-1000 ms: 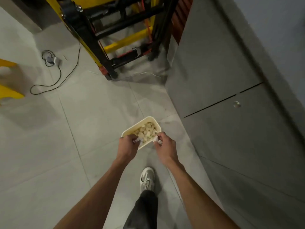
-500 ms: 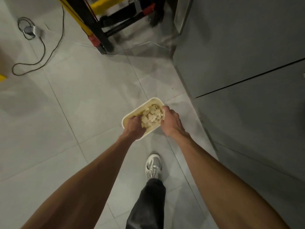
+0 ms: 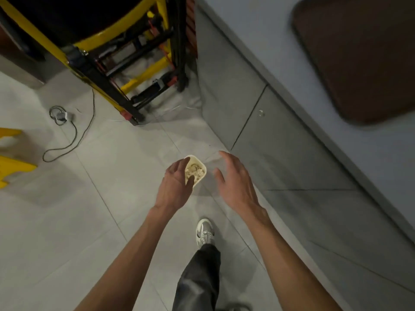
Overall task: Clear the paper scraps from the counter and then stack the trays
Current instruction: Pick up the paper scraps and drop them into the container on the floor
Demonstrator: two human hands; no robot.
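Both hands hold nothing: the left hand (image 3: 174, 187) and the right hand (image 3: 233, 182) hover with fingers spread and relaxed. Between them, lower down, a small cream container (image 3: 203, 175) seems to stand on the floor (image 3: 112, 176), full of paper scraps (image 3: 195, 169); probably it serves as their bin. Whether the left hand touches it, I cannot tell. One brown tray (image 3: 359, 59) lies on the counter (image 3: 258, 30), not yet stacked.

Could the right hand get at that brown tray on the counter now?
Probably yes: the right hand is open and empty, and nothing shows between it and the brown tray on the counter.
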